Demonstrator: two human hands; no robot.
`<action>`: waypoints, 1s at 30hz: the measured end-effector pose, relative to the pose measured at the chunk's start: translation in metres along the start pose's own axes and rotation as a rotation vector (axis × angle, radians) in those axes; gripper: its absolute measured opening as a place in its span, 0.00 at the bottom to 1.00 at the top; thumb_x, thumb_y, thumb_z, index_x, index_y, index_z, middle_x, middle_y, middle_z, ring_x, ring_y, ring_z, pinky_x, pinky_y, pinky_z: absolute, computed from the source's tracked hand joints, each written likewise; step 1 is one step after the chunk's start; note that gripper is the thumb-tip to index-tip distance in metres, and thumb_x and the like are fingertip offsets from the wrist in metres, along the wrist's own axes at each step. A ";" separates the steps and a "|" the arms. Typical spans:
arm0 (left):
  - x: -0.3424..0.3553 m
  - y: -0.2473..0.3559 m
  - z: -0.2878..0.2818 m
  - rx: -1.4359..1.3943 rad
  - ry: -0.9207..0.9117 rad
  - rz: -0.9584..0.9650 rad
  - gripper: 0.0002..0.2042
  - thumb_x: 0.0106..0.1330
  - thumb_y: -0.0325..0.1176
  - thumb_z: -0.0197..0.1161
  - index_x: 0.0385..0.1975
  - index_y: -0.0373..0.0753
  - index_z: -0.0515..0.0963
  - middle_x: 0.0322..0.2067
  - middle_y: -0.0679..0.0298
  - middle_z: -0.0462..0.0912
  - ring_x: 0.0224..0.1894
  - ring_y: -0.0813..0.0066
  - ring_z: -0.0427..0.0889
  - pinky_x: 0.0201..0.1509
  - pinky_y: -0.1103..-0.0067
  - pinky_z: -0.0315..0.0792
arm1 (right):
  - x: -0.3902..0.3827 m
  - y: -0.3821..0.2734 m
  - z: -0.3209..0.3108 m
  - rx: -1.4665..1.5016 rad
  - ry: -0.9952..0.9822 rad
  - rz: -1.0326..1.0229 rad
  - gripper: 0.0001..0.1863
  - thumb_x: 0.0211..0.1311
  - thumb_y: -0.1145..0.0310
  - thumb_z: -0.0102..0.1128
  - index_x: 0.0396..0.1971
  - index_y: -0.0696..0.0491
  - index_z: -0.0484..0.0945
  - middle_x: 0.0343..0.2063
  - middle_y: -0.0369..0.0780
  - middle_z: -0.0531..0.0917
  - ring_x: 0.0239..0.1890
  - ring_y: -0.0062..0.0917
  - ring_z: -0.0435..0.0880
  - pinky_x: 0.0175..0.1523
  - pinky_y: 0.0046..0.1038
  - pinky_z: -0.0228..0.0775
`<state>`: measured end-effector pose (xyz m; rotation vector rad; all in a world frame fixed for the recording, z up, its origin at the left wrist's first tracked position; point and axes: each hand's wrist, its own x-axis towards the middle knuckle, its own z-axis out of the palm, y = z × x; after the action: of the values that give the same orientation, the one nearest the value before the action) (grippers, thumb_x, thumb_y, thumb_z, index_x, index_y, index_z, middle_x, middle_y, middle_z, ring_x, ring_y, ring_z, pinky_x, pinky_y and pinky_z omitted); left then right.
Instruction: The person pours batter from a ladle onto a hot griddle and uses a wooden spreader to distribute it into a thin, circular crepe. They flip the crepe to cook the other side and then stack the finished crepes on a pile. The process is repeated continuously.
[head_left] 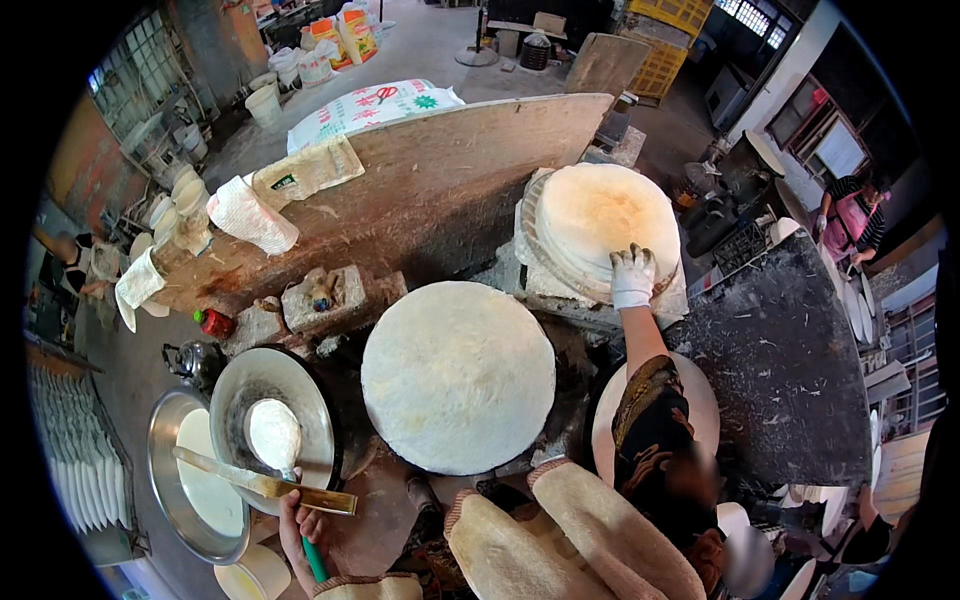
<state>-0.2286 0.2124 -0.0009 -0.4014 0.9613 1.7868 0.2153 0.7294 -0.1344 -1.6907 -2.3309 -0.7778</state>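
Ladle (274, 430): bowl filled with white liquid, over the grey pan (314, 405) at the near left; its green handle points back toward the near edge, so its long axis lies mostly near to far
Left hand (303, 525): fingers wrapped round the ladle's handle, a wooden paddle (255, 482) lying across the same grasp; how firmly the paddle is pinched cannot be told
Wooden paddle: long axis mostly left to right, pale tip reaching left over the steel basin (168, 470), the other end just right of the fingers
Right hand (632, 277): gloved in white, at the end of an arm reaching far and right, fingers touching the near edge of the stack (608, 215); whether they pinch a layer or merely rest there cannot be told
Stack: round pale layers, browned on top, on a round tray (529, 235) at the far right
Key relation: the stack spreads from the glove toward the far side and a little left, round, with no long axis; the right hand is plainly the nearer one, the left hand well apart
Round sheet (458, 375): white and flat, in the middle between both hands, touching neither
Wooden board (400, 190): on edge along the far side, a cloth (252, 215) draped over its left part
Co-worker (850, 220): far right, pink apron, beyond the dark table (780, 370)
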 end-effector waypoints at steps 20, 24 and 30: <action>0.023 0.019 -0.062 0.256 0.042 0.242 0.06 0.64 0.33 0.53 0.32 0.43 0.64 0.10 0.77 0.59 0.08 0.89 0.58 0.07 0.88 0.54 | -0.162 -0.429 -0.357 1.261 -0.821 -1.179 0.30 0.59 0.58 0.51 0.58 0.59 0.62 0.47 0.51 0.75 0.45 0.42 0.78 0.50 0.37 0.69; 0.043 0.071 -0.114 -0.025 -0.061 0.292 0.16 0.67 0.49 0.51 0.26 0.44 0.65 0.08 0.76 0.58 0.05 0.89 0.55 0.07 0.90 0.51 | -0.202 -0.540 -0.376 1.216 -0.952 -0.815 0.28 0.61 0.62 0.45 0.60 0.57 0.58 0.42 0.50 0.76 0.40 0.40 0.79 0.45 0.37 0.71; 0.098 0.171 -0.280 -0.057 0.167 0.293 0.21 0.66 0.56 0.49 0.25 0.42 0.69 0.12 0.73 0.63 0.10 0.88 0.55 0.10 0.90 0.52 | -0.229 -0.643 -0.415 1.203 -0.947 -0.722 0.21 0.62 0.63 0.46 0.53 0.54 0.68 0.37 0.52 0.80 0.40 0.43 0.79 0.46 0.38 0.70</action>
<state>-0.4676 0.0325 -0.1678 -0.4702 1.1339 2.0735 -0.3682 0.1867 -0.0785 -0.6263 -2.8299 1.4790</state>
